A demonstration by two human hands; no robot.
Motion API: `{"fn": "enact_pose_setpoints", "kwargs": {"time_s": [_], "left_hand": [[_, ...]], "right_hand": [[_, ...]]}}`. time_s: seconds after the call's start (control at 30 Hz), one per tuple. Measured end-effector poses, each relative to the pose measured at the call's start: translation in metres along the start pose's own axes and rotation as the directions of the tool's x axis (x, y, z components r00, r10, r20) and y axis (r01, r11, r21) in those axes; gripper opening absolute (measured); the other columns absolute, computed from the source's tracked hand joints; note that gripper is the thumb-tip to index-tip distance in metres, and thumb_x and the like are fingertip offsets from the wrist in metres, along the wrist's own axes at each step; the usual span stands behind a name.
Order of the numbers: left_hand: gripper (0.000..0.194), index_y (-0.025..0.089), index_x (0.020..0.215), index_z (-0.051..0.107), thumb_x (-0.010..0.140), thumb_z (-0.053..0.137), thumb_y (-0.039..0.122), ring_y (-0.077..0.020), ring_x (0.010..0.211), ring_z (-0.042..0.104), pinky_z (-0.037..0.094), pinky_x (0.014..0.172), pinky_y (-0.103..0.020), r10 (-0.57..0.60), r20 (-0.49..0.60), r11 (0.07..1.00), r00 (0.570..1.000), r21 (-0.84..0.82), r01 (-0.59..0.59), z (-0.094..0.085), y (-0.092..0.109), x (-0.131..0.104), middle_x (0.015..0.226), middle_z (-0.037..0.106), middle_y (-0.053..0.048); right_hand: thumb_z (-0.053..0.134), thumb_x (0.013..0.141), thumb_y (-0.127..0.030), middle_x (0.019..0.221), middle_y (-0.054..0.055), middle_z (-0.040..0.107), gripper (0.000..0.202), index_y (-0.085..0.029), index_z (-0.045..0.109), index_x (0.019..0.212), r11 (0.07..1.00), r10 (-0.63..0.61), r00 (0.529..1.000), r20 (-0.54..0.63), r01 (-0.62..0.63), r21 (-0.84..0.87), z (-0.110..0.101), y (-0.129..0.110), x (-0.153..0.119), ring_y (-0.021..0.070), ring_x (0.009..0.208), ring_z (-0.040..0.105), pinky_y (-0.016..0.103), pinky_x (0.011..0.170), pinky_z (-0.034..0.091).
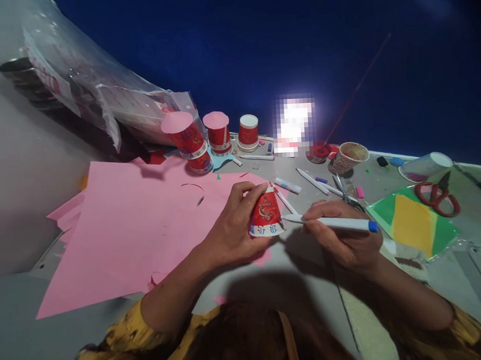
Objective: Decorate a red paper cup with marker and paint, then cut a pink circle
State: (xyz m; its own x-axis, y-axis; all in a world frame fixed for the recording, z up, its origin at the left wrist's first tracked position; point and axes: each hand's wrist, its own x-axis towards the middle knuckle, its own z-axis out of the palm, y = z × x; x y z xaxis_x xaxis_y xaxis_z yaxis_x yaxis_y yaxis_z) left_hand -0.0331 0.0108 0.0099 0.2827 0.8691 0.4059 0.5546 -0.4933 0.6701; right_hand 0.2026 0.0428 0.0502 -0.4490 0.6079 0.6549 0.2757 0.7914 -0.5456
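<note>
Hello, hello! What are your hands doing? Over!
Left hand gripping upturned red paper cup. Right hand holding white marker, tip at cup. Nothing blocking.

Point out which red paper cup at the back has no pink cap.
The rightmost red cup, with a bare white top. The two cups and left of it wear pink paper caps.

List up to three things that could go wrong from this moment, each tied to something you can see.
1. The left hand grips the upturned paper cup from one side only; pen pressure from the right hand may slide it.
2. Ink could stray onto the pink paper.
3. Loose markers nearby may roll.
</note>
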Motion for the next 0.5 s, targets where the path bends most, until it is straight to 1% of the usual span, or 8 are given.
{"fn": "enact_pose_setpoints", "kwargs": {"time_s": [0.13, 0.27, 0.4, 0.5], "left_hand": [[0.088, 0.028, 0.156, 0.038, 0.079, 0.08, 0.025, -0.0343, 0.133, 0.053, 0.052, 0.113, -0.055, -0.008, 0.016, 1.0, 1.0, 0.01, 0.008, -0.0001, -0.0006, -0.0007, 0.139, 0.047, -0.014], [0.09, 0.029, 0.156, 0.039, 0.079, 0.084, 0.03, -0.0358, 0.135, 0.053, 0.051, 0.114, -0.057, -0.008, 0.027, 0.999, 1.0, 0.035, 0.007, -0.0006, -0.0014, -0.0016, 0.141, 0.049, -0.015], [0.092, 0.03, 0.158, 0.039, 0.08, 0.086, 0.034, -0.0364, 0.136, 0.052, 0.049, 0.114, -0.058, -0.008, 0.023, 0.999, 1.0, 0.044, 0.007, -0.0011, -0.002, -0.0025, 0.142, 0.05, -0.015], [0.094, 0.03, 0.159, 0.039, 0.079, 0.088, 0.038, -0.0378, 0.135, 0.052, 0.048, 0.113, -0.059, -0.002, 0.023, 0.999, 1.0, 0.05, 0.001, -0.0014, -0.0025, -0.0026, 0.141, 0.052, -0.015]], "right_hand": [[0.064, 0.095, -0.014, 0.071, 0.003, 0.078, 0.013, -0.022, 0.072, 0.089, 1.0, 0.005, 1.0, 0.007, -0.005, -0.001, 0.0011, 0.0001, -0.0011, 0.0189, 0.061, 0.075, 0.028, 0.057, 0.06], [0.064, 0.093, -0.012, 0.072, 0.001, 0.078, 0.013, -0.023, 0.071, 0.091, 1.0, -0.004, 1.0, 0.018, 0.003, 0.023, 0.0023, 0.0003, -0.0023, 0.0186, 0.061, 0.075, 0.028, 0.057, 0.06], [0.064, 0.093, -0.012, 0.075, 0.001, 0.079, 0.015, -0.024, 0.072, 0.094, 0.998, -0.024, 0.997, 0.08, 0.018, 0.063, 0.0051, -0.0007, -0.0029, 0.0182, 0.061, 0.076, 0.026, 0.058, 0.06], [0.063, 0.093, -0.012, 0.077, 0.002, 0.08, 0.015, -0.024, 0.072, 0.094, 0.997, -0.033, 0.993, 0.116, 0.025, 0.07, 0.008, -0.0016, -0.0037, 0.0191, 0.064, 0.077, 0.027, 0.062, 0.062]]}}
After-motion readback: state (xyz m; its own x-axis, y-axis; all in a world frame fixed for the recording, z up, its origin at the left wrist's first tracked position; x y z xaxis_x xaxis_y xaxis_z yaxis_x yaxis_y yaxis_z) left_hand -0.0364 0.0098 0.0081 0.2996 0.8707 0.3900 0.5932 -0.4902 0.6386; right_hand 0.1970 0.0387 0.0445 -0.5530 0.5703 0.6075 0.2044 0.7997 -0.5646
